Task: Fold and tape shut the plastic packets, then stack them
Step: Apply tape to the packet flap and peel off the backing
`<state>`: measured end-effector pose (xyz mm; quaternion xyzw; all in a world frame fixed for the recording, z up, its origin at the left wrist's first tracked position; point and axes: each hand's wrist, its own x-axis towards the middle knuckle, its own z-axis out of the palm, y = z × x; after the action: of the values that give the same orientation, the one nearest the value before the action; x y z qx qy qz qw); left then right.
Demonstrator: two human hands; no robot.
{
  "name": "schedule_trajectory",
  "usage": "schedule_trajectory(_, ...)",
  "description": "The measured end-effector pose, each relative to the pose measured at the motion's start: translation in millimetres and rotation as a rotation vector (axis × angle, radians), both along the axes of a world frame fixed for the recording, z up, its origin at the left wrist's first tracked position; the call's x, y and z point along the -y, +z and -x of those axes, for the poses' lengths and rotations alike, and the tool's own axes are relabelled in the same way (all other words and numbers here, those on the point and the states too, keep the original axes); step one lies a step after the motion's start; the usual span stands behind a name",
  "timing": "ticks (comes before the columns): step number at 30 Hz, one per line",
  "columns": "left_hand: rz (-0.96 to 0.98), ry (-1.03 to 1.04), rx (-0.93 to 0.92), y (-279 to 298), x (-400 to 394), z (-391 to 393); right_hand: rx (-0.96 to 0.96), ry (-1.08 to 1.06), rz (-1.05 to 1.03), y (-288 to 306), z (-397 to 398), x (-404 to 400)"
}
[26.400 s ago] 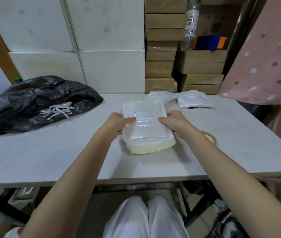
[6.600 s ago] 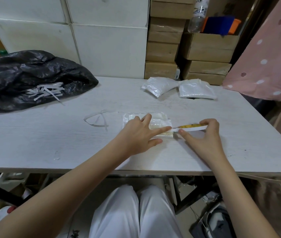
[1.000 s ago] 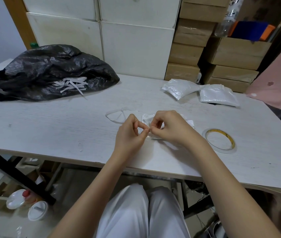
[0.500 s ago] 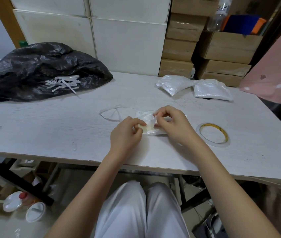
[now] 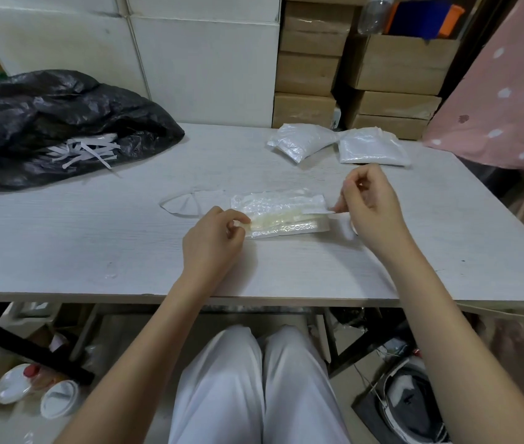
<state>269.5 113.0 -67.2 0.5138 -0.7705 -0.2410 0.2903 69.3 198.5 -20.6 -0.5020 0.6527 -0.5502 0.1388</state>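
Observation:
A folded clear plastic packet [image 5: 283, 205] lies flat on the white table [image 5: 94, 238] in front of me. A yellowish tape strip [image 5: 278, 218] runs along its length. My left hand [image 5: 214, 237] pinches the strip's left end at the packet's left edge. My right hand [image 5: 371, 203] pinches a thin white strip [image 5: 326, 213] that leads off the packet's right end, held just above the table. Two taped packets [image 5: 302, 141] [image 5: 371, 150] lie side by side at the back right, touching each other.
A crumpled black plastic bag [image 5: 46, 123] with white paper strips [image 5: 84, 152] on it fills the back left. A loose curl of clear film [image 5: 183, 203] lies left of the packet. Cardboard boxes [image 5: 305, 75] stand behind the table, and pink dotted cloth [image 5: 504, 100] hangs at the right.
My hands were close together over the packet's middle. They have drawn apart: the right hand has pulled the thin strip out to the right, and the left hand stays at the left end.

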Motion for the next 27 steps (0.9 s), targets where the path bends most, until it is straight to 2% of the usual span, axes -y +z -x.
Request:
schedule_trajectory(4,0.0,0.001,0.004,0,-1,0,-0.299,-0.007,-0.11,-1,18,-8)
schedule_trajectory(7,0.0,0.001,0.001,0,-1,0,-0.443,-0.127,-0.123,2,32,-9)
schedule_trajectory(11,0.0,0.0,-0.004,0,-1,0,-0.466,-0.374,0.008,18,39,-5)
schedule_trajectory(15,0.0,-0.005,0.004,-1,-1,0,-0.437,-0.398,0.269,44,9,23)
schedule_trajectory(18,0.003,-0.006,0.008,0,-2,0,-0.357,-0.319,0.478,65,-29,51)
schedule_trajectory(21,0.012,-0.02,0.026,1,-2,-1,-0.179,-0.081,0.579,80,-76,83)
schedule_trajectory(23,0.022,-0.031,0.038,2,-2,-1,-0.042,0.118,0.503,80,-105,104)
schedule_trajectory(27,0.034,-0.04,0.077,4,-2,-2,0.066,0.316,0.13,54,-132,143)
